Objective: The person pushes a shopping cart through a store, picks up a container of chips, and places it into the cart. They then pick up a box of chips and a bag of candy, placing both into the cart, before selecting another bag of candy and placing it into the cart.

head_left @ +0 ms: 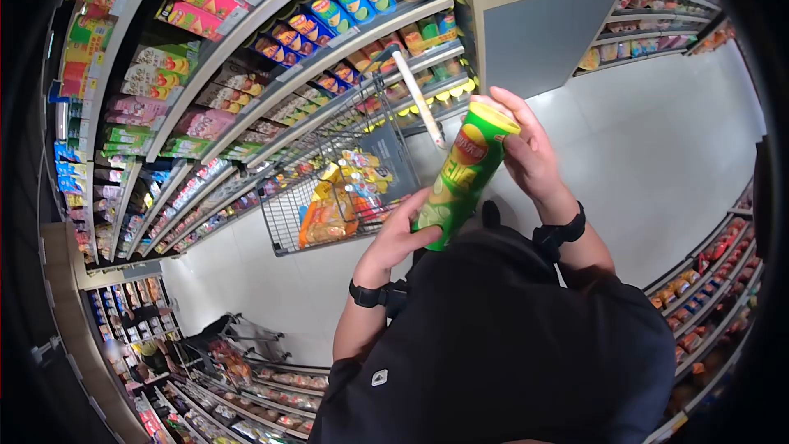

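A green chip canister [462,178] with a yellow lid is held at a tilt in front of my body. My left hand [398,236] grips its lower end, thumb across the front. Around the lidded upper end, my right hand [532,153] has its fingers and thumb closed. Part of the right fingers is hidden behind the canister. Just left of the canister stands a shopping cart [283,226], holding orange and yellow snack bags [329,212]. The cart's white handle [417,99] rises close to the canister's top.
Shelves of packaged snacks [201,8] curve along the left and top, with blue chip canisters [329,12] on one level. More stocked shelves [707,279] stand at the right. Pale floor [649,131] runs between them. Another cart [246,333] and people [148,353] are at the lower left.
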Demonstrator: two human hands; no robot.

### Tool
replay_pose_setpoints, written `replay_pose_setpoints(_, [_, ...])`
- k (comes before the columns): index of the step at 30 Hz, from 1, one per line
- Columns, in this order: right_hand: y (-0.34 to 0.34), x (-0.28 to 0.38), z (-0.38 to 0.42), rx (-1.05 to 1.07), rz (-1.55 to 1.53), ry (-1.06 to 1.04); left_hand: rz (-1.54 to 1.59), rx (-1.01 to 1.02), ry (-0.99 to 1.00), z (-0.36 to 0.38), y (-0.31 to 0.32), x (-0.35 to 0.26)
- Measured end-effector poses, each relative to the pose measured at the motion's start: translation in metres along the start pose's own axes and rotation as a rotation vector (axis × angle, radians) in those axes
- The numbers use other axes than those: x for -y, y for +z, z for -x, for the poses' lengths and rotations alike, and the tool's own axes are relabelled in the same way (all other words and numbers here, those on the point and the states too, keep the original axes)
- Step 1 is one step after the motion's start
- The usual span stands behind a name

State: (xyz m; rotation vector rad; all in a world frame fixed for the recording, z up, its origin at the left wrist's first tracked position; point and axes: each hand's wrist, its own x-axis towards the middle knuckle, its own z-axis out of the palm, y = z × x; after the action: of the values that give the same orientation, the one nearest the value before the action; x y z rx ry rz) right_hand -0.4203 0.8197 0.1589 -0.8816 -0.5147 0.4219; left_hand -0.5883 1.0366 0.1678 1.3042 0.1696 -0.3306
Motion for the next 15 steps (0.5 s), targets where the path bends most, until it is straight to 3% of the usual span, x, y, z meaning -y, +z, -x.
replay_pose_setpoints(3, [0.006,-0.004,0.006,-0.022,-0.142,0.058,-0.036,0.036,-0.064,-0.007,0.023,-0.009])
replay_pose_setpoints(7, [0.003,-0.024,0.008,-0.076,-0.151,0.235,-0.167,-0.086,0.016,-0.016,0.036,-0.015])
replay_pose_setpoints(9, [0.000,-0.031,0.012,0.037,-0.014,0.211,-0.429,-0.271,0.104,-0.021,0.034,-0.020])
replay_pose_setpoints(11, [0.012,-0.030,0.022,0.141,0.009,0.322,-0.474,-0.304,0.135,-0.024,0.033,-0.028])
replay_pose_setpoints(13, [0.018,-0.031,0.024,0.152,0.073,0.313,-0.718,-0.345,0.179,-0.025,0.035,-0.042])
replay_pose_setpoints(15, [0.028,-0.015,0.024,-0.026,0.049,0.479,-0.748,-0.321,0.215,-0.032,0.031,-0.043])
